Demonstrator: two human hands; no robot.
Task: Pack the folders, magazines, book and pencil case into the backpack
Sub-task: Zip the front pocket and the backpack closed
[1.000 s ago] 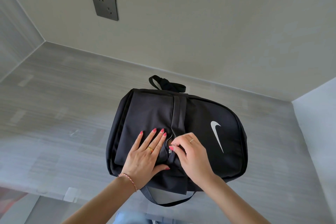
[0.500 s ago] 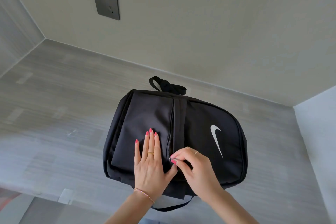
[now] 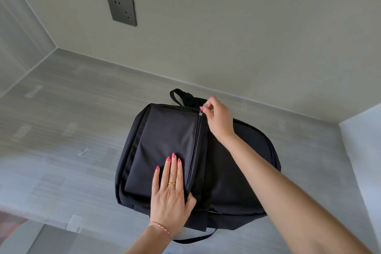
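the black backpack [image 3: 171,146] lies flat on the grey table [image 3: 61,113], its top loop toward the wall. the left hand [image 3: 170,196] rests flat on the backpack's near front pocket, fingers straight and close together. the right hand [image 3: 218,121] is at the backpack's far edge — thumb and forefinger pinching the zipper pull [image 3: 200,112] at the end of the zip. a dark wall socket [image 3: 121,8] sits well beyond the backpack.

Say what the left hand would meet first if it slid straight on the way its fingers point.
Only more backpack fabric: the left hand lies flat on the front pocket, fingers pointing toward the far edge. Beyond that, likely bare table, then wall; depth is unclear.
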